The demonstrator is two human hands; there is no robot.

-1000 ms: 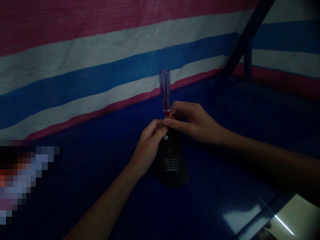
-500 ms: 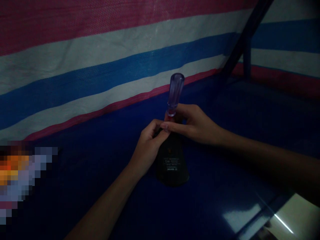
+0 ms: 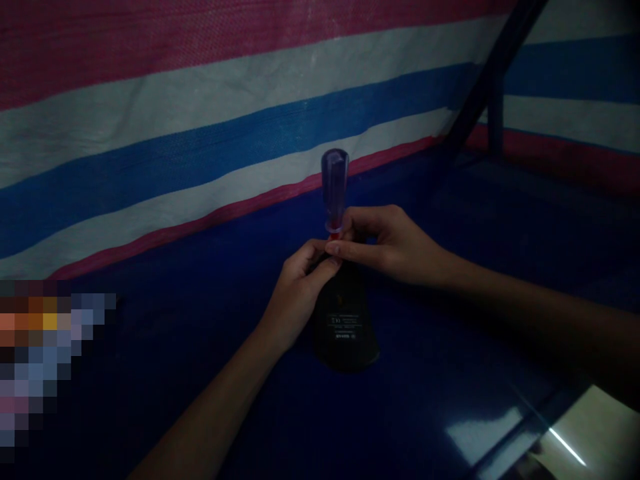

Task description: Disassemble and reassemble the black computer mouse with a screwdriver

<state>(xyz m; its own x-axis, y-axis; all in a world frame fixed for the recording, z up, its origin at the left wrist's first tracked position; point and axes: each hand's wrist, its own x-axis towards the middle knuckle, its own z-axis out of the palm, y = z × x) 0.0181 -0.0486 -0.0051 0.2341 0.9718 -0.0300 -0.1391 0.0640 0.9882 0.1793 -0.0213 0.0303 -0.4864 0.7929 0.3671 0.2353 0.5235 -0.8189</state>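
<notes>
A screwdriver [image 3: 335,190] with a clear purple handle and a red collar stands nearly upright over the far end of a black device [image 3: 345,333]. The device lies on the blue table [image 3: 280,427], small white print showing on its upper face. My right hand [image 3: 385,243] pinches the screwdriver just below the handle. From the left, my left hand [image 3: 303,287] is closed at the device's far end, its fingertips touching those of my right hand. The screwdriver's tip is hidden behind the fingers.
A striped red, white and blue sheet [image 3: 200,153] hangs behind the table. A dark slanted frame leg [image 3: 480,93] stands at the back right. At the left edge lies a pixelated colourful item [image 3: 50,353]. Light reflects off the surface at the lower right.
The screwdriver's handle has tipped to the left and is now closer to upright. My right fingers have shifted slightly left with it; my left hand has hardly moved.
</notes>
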